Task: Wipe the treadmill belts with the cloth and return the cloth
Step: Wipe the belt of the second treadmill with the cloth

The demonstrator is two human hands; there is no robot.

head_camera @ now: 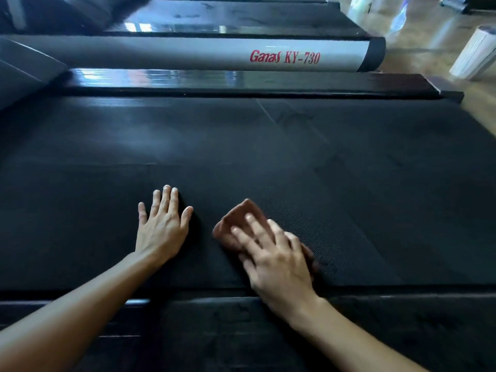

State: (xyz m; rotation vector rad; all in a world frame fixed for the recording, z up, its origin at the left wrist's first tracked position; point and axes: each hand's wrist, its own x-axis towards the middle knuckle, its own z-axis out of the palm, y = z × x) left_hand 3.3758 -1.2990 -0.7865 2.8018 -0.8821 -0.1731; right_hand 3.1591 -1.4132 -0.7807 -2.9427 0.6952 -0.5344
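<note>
A wide black treadmill belt [268,157] fills the middle of the head view. A folded brown cloth [236,218] lies flat on it near the front edge. My right hand [273,256] presses on the cloth with straight, spread fingers and covers its near half. My left hand [161,224] rests flat on the bare belt just left of the cloth, fingers straight and apart, holding nothing.
A black side rail [241,318] runs along the near edge under my forearms. Beyond the belt lie another black rail [241,84] and a silver frame bar [188,53] lettered in red. A second treadmill deck [241,17] sits behind. Wooden floor [429,36] and a white object [475,55] are at right.
</note>
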